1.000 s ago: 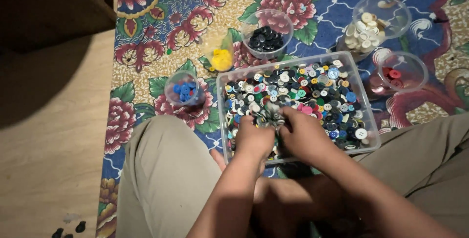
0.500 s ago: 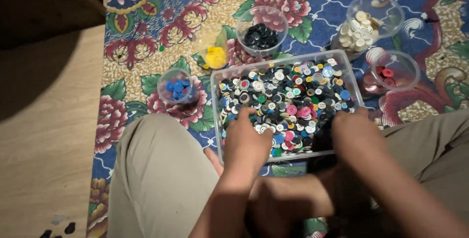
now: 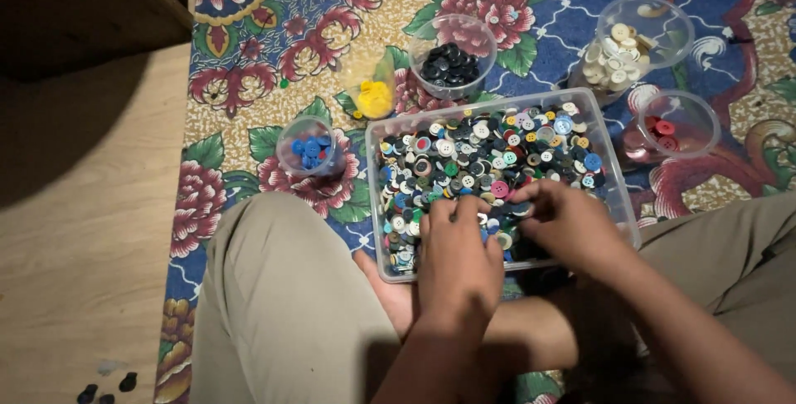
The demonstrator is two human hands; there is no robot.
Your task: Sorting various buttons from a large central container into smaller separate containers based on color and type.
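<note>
A clear rectangular plastic tub (image 3: pixel 620 197) sat on the floral-patterned rug (image 3: pixel 249 72), just in front of the person's crossed legs, and it was filled with a heap of mixed coloured buttons (image 3: pixel 481 155). Both hands were down in the near half of that heap. The left hand (image 3: pixel 458 256) lay palm down over the buttons, its fingers (image 3: pixel 448 213) curled loosely and slightly spread, touching the pile; whether it pinched any single button could not be told. The right hand (image 3: pixel 565 220) rested beside it, close but apart, with fingertips (image 3: pixel 524 197) drawn together on the buttons — what they gripped, if anything, was hidden.

Around the tub stood five small clear plastic cups, each holding one colour: blue buttons (image 3: pixel 308 148) to the left, yellow ones (image 3: pixel 375 99) beyond that, black ones (image 3: pixel 452 62) just behind the tub's far wall, cream-white ones (image 3: pixel 618 57) at the far right, and red ones (image 3: pixel 663 128) beside the tub's right wall. The person's knees in beige trousers (image 3: pixel 282 304) framed the tub, and bare wooden floor (image 3: pixel 83 246) lay left of the rug — with a few dark buttons (image 3: pixel 104 387) loose on it.
</note>
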